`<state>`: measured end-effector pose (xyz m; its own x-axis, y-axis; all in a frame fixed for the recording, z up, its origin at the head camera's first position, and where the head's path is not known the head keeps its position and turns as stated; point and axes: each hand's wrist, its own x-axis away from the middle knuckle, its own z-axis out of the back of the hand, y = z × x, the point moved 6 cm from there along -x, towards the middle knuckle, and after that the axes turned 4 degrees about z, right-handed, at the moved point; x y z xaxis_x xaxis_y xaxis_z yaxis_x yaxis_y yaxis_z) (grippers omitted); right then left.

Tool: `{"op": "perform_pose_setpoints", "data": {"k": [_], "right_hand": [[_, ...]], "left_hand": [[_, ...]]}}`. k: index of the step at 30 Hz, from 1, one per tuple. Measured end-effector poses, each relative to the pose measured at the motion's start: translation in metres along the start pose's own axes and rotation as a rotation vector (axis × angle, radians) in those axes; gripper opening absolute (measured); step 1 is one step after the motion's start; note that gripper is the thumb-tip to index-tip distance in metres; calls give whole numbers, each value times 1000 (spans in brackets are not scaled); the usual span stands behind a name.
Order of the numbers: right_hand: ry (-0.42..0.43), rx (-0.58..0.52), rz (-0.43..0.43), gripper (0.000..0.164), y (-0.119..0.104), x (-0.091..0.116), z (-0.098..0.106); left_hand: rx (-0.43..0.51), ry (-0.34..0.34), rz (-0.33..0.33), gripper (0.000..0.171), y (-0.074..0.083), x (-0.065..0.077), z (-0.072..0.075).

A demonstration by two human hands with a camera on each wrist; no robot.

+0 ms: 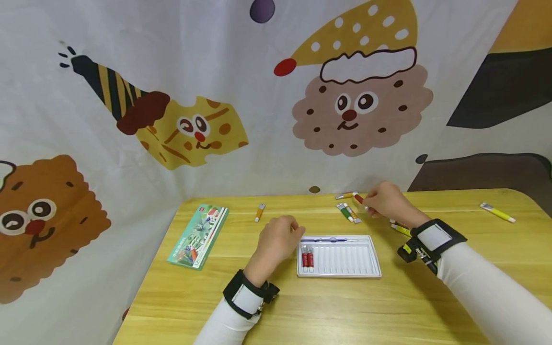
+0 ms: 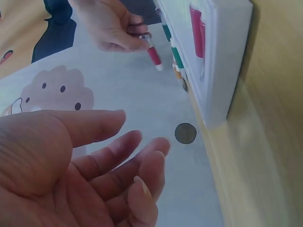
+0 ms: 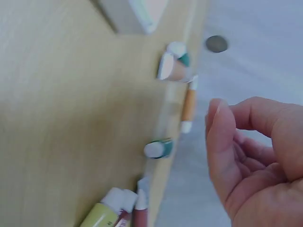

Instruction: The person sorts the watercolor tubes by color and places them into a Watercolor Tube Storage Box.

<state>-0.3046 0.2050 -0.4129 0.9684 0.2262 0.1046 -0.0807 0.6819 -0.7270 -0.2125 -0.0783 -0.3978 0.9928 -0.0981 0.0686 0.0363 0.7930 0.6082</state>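
Note:
My right hand (image 1: 388, 203) pinches one end of a red paint tube (image 1: 358, 198) above the table's back edge. The left wrist view also shows that tube (image 2: 154, 55); in the right wrist view the fingers hide it. With fingers loosely bent and nothing in it, my left hand (image 1: 279, 239) hovers by the back left corner of a white plastic tray (image 1: 338, 276). Two red tubes (image 1: 308, 259) lie side by side at the tray's left end, and a paintbrush (image 1: 323, 240) lies along its back. Just left of my right hand are a green tube (image 1: 345, 212) and an orange tube (image 1: 355, 215).
A green printed box (image 1: 198, 236) lies at the left. An orange tube (image 1: 259, 212) is between box and tray. Behind the green tube lies an ochre tube (image 1: 344, 195). Yellow tubes sit under my right wrist (image 1: 401, 230) and far right. A cartoon cloth (image 1: 258, 167) hangs behind the table.

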Motion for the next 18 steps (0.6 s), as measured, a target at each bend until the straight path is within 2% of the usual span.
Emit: {"op": "perform_pose_setpoints", "data": {"k": [4,7,10,14,18], "right_hand": [[29,-25,105,20,-17,15,3],[100,-19,248,17,-35,30,3],[210,36,472,15,-56,48,0],[342,193,795,34,-83,77,-8],[356,316,1038,54,-99,101,-21]], "left_hand": [[100,-2,-38,18,3,0,2],[212,-17,-83,19,7,0,2],[346,-50,-121,24,10,1,2],[531,-104,-139,34,15,2,4],[706,-180,-118,42,17,2,4]]}}
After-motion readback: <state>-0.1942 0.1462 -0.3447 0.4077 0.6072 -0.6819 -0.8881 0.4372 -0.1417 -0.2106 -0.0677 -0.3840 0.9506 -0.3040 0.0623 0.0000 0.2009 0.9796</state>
